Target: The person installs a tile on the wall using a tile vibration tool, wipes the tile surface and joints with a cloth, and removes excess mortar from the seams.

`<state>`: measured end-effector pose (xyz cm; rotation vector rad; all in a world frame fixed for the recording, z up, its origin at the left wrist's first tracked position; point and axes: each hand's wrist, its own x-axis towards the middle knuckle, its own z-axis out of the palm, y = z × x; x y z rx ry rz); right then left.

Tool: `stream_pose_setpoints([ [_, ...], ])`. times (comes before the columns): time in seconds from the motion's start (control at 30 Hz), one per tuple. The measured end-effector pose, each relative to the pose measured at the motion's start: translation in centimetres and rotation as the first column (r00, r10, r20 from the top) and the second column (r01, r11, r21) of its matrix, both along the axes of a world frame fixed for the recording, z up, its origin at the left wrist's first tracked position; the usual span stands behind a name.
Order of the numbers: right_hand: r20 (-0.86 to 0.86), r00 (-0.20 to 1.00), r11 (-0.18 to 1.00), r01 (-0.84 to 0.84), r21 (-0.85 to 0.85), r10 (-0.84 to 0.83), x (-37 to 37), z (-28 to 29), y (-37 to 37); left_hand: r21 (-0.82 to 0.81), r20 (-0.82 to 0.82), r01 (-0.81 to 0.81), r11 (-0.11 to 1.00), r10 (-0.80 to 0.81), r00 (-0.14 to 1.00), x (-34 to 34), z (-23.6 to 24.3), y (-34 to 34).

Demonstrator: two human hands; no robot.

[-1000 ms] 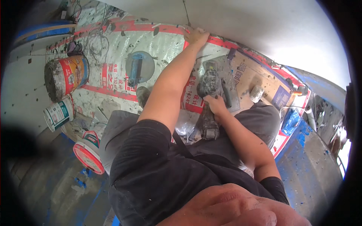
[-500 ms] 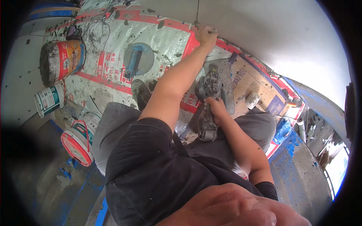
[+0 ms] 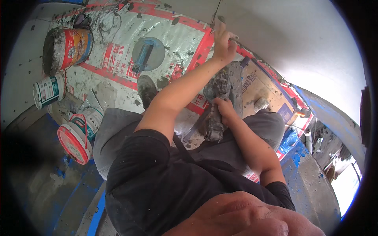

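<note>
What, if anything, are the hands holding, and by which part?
The right hand grips the dark power tool around its narrow middle, ahead of its blocky rear end. The left hand shows nothing in its grip.

Over to the person's (image 3: 157, 185) left sit three buckets (image 3: 83, 128). A handled disc (image 3: 158, 55) lies on the floor sheet (image 3: 128, 29), between them and the power tool (image 3: 217, 88); right of the tool lies cardboard (image 3: 271, 88), beside the wall panel (image 3: 299, 43).

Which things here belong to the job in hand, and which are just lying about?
Likely in the job:
- dark power tool, in the right hand
- pale wall, by the left hand

Apparently lying about:
- orange-and-red bucket
- red-handled tub
- cardboard sheet
</note>
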<state>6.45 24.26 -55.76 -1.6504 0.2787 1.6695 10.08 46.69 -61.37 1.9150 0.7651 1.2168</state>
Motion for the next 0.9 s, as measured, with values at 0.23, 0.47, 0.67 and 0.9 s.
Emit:
stream_pose_setpoints([
  [0.23, 0.047, 0.999, 0.999, -0.018, 0.038, 0.017, -1.2, -0.6, 0.2, -0.528, -0.192, -0.046, 0.848, -0.066, 0.979, -9.4, 0.0, -1.6],
  [0.47, 0.176, 0.957, 0.962, -0.250, 0.109, 0.229, -1.8, -2.8, 1.4, -0.540, -0.277, 0.090, 0.837, -0.278, 0.920, -9.8, 6.6, -3.4],
  [0.67, 0.172, 0.973, 0.978, -0.177, 0.110, 0.157, -1.7, -5.0, 1.3, -0.734, 0.115, 0.481, 0.480, -0.609, 0.784, 7.5, 15.3, -16.8],
  [0.9, 0.217, 0.966, 0.957, -0.190, 0.219, 0.142, -1.2, -3.9, 1.1, -0.694, 0.501, 0.715, 0.083, -0.658, 0.562, 22.2, 19.9, -36.6],
])
